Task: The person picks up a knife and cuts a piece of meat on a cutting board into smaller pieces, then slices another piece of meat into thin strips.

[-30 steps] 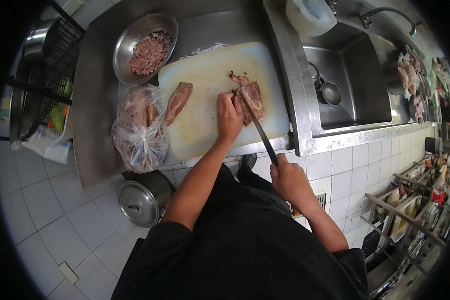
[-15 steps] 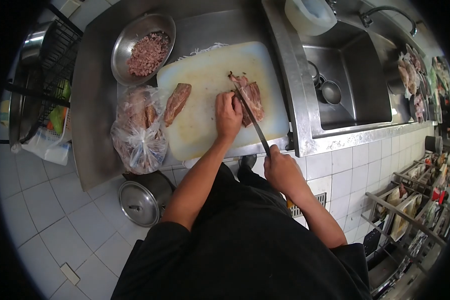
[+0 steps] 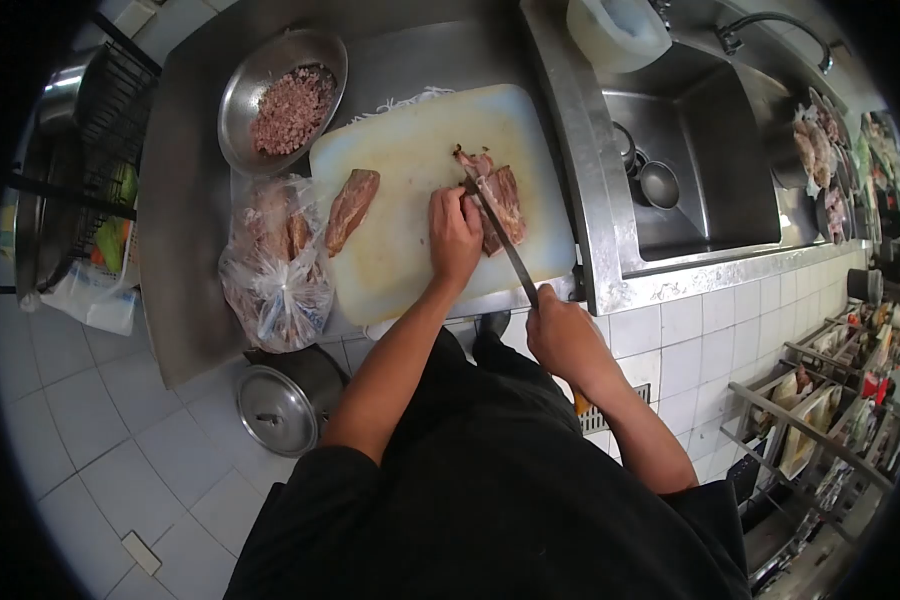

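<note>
A pale cutting board (image 3: pixel 400 180) lies on the steel counter. On its right part are cut pieces of meat (image 3: pixel 507 205), with a long knife (image 3: pixel 507 240) lying across their left side. My right hand (image 3: pixel 560 328) is wrapped round the knife's handle near the board's front edge. My left hand (image 3: pixel 454 232) rests just left of the blade with its fingers bent together; whatever is under the fingertips is mostly hidden. Another long piece of meat (image 3: pixel 352 211) lies at the board's left side.
A steel bowl of chopped meat (image 3: pixel 233 115) stands at the back left, above a tied plastic bag of meat (image 3: pixel 275 270). To the right is a sink (image 3: pixel 700 150) with a white tub (image 3: pixel 620 35) behind it. A lidded pot (image 3: pixel 278 410) stands below the counter.
The whole view has shifted slightly. Both hands and the knife hold nearly the same place at the meat.
</note>
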A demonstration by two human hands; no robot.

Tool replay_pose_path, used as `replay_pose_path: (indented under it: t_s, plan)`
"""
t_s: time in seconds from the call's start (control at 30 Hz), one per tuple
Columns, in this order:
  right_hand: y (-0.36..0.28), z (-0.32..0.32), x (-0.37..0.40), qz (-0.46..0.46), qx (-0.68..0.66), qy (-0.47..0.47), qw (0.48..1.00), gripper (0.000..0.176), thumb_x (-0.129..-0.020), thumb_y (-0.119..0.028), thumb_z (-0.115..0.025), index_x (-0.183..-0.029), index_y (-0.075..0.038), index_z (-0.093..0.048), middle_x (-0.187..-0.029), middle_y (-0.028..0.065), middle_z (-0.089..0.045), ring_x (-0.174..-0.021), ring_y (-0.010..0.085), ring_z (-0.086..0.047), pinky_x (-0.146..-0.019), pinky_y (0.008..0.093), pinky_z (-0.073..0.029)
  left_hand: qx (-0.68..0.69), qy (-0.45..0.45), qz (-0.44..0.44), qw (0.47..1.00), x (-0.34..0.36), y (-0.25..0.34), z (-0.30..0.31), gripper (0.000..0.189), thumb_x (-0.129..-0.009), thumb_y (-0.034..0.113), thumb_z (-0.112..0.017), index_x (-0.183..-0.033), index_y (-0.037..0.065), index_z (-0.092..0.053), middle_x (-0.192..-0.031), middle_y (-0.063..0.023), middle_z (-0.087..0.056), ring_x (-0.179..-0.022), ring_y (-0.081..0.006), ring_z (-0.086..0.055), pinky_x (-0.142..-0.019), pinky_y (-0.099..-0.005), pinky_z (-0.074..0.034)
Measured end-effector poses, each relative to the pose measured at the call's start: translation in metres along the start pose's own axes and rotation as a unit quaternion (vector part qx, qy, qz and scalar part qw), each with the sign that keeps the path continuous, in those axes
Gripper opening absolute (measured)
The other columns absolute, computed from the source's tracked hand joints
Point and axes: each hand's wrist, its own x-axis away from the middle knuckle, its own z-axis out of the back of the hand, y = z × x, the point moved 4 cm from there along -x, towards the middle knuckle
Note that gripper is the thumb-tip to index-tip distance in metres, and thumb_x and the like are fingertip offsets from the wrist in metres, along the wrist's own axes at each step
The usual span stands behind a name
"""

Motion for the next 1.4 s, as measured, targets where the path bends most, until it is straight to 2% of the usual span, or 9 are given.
replay_pose_path:
  t_s: [0.13,0.27,0.37,0.57,0.77,0.87,1.07,1.17,1.4]
  plan:
    - [0.006,-0.005,0.005,-0.003,0.001,0.004,1.000,0.025,-0.097,-0.018,-0.050,-0.110,0.003,-0.053,-0.084,0.0362,-0.066,-0.086,0.0549,-0.065,-0.081,0.0612,-0.052,-0.004,0.003,0.002,1.000,-0.001,0.002,0.002,0.018,-0.093,0.001,-0.056,-0.110,-0.001,-0.052,-0.103,-0.0218,-0.056,-0.098,-0.0420,-0.056,-0.086,-0.0507,-0.046]
    - [0.006,-0.013,-0.032,0.051,-0.008,0.076,0.996,0.023,-0.097,-0.019,-0.053,-0.107,0.002,-0.052,-0.081,0.0354,-0.065,-0.082,0.0557,-0.064,-0.078,0.0608,-0.052,-0.003,-0.013,0.024,1.000,0.000,0.003,0.001,0.019,-0.093,0.002,-0.056,-0.111,0.000,-0.052,-0.104,-0.0217,-0.055,-0.099,-0.0423,-0.056,-0.087,-0.0503,-0.046]
    - [-0.002,0.002,-0.039,0.040,-0.015,0.105,0.994,0.022,-0.097,-0.019,-0.053,-0.105,0.001,-0.052,-0.080,0.0342,-0.066,-0.081,0.0555,-0.064,-0.078,0.0606,-0.052,0.007,-0.020,0.023,1.000,0.000,0.001,0.000,0.019,-0.094,0.003,-0.057,-0.112,0.000,-0.052,-0.104,-0.0217,-0.055,-0.100,-0.0424,-0.056,-0.088,-0.0500,-0.046]
    - [0.006,0.005,-0.022,0.034,-0.022,0.083,0.996,0.020,-0.098,-0.018,-0.054,-0.103,0.001,-0.053,-0.078,0.0320,-0.066,-0.080,0.0537,-0.065,-0.079,0.0604,-0.052,0.001,-0.013,0.022,1.000,0.000,0.000,0.000,0.017,-0.095,0.003,-0.056,-0.111,0.000,-0.051,-0.105,-0.0218,-0.055,-0.100,-0.0430,-0.055,-0.087,-0.0505,-0.047]
    - [0.007,0.001,-0.015,0.034,-0.038,0.083,0.995,0.021,-0.098,-0.017,-0.053,-0.101,0.003,-0.052,-0.077,0.0325,-0.066,-0.079,0.0536,-0.065,-0.078,0.0609,-0.051,-0.002,-0.007,-0.015,1.000,0.000,0.004,0.002,0.032,-0.096,0.001,-0.056,-0.128,0.003,-0.059,-0.105,-0.0182,-0.056,-0.096,-0.0363,-0.058,-0.085,-0.0451,-0.048]
    - [0.010,-0.001,-0.009,0.035,-0.049,0.069,0.996,0.021,-0.098,-0.017,-0.053,-0.101,0.003,-0.052,-0.077,0.0331,-0.066,-0.079,0.0539,-0.065,-0.078,0.0610,-0.051,-0.015,-0.057,0.008,0.998,0.001,0.008,0.004,0.043,-0.095,-0.001,-0.056,-0.137,0.009,-0.059,-0.105,-0.0163,-0.054,-0.096,-0.0345,-0.058,-0.085,-0.0439,-0.049]
    - [0.016,-0.008,0.004,0.036,-0.067,0.065,0.995,0.023,-0.098,-0.019,-0.054,-0.100,0.004,-0.052,-0.075,0.0335,-0.065,-0.076,0.0548,-0.063,-0.076,0.0611,-0.052,-0.032,-0.045,-0.012,0.998,0.003,0.003,0.000,0.044,-0.094,-0.002,-0.055,-0.136,0.010,-0.062,-0.107,-0.0172,-0.052,-0.097,-0.0354,-0.058,-0.084,-0.0439,-0.050]
    - [0.016,-0.004,0.009,0.031,-0.068,0.080,0.994,0.023,-0.098,-0.019,-0.055,-0.100,0.004,-0.053,-0.073,0.0326,-0.064,-0.074,0.0545,-0.063,-0.074,0.0610,-0.052,-0.030,-0.061,-0.009,0.998,0.003,0.000,-0.001,0.049,-0.092,0.001,-0.058,-0.139,0.013,-0.056,-0.108,-0.0179,-0.052,-0.102,-0.0379,-0.057,-0.088,-0.0469,-0.049]
    - [0.016,-0.001,0.025,0.015,-0.026,0.048,0.998,0.023,-0.097,-0.019,-0.056,-0.102,0.003,-0.054,-0.071,0.0313,-0.065,-0.072,0.0525,-0.065,-0.071,0.0603,-0.053,-0.022,0.001,-0.022,1.000,0.000,0.003,-0.002,0.026,-0.099,0.006,-0.054,-0.123,-0.003,-0.049,-0.106,-0.0239,-0.053,-0.099,-0.0429,-0.056,-0.087,-0.0501,-0.047]
